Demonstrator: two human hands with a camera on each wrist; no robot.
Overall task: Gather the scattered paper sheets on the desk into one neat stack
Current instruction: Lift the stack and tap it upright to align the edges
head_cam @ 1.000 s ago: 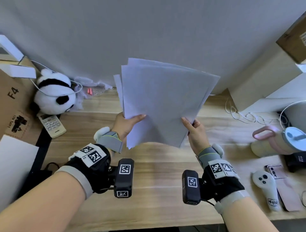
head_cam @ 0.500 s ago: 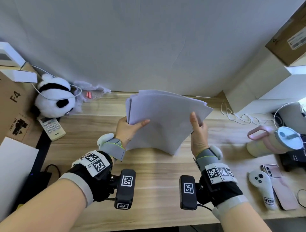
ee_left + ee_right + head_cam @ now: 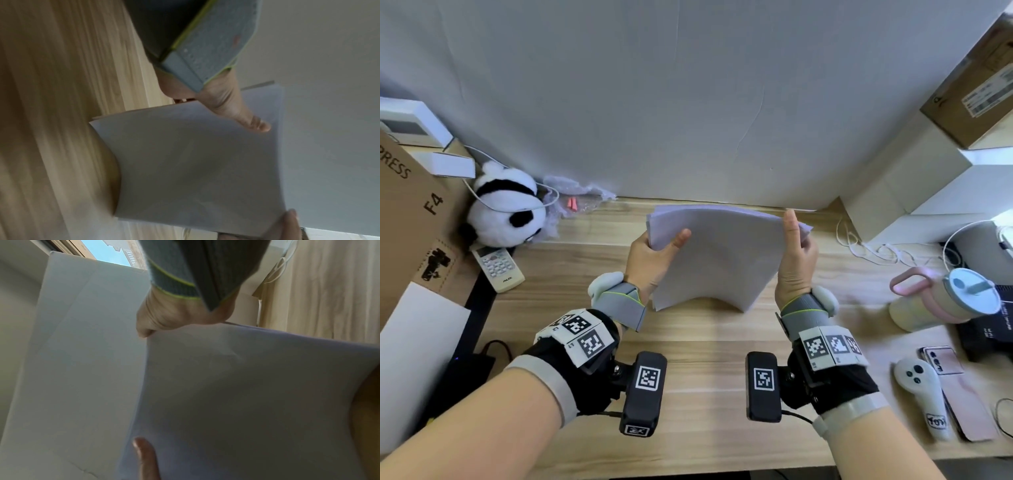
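Note:
A bundle of white paper sheets (image 3: 726,257) stands on its lower edge on the wooden desk (image 3: 705,359), bowed up in the middle. My left hand (image 3: 654,253) grips its left side, thumb across the front. My right hand (image 3: 796,253) grips the right side with the thumb pointing up along the edge. The top corners are slightly fanned. In the left wrist view the sheets (image 3: 201,170) fill the centre with my thumb (image 3: 252,123) on them. The right wrist view shows the sheets (image 3: 246,402) from the other side.
A panda plush (image 3: 505,209) and a remote (image 3: 498,267) lie at the left beside cardboard boxes (image 3: 410,212). A pink-handled tumbler (image 3: 945,298), a white controller (image 3: 924,397) and a phone (image 3: 959,394) sit at the right. A white board (image 3: 688,102) stands behind.
Both hands brought the sheets down from mid-air until the lower edge met the desk. The fanned sheets drew closer together and the bundle bowed.

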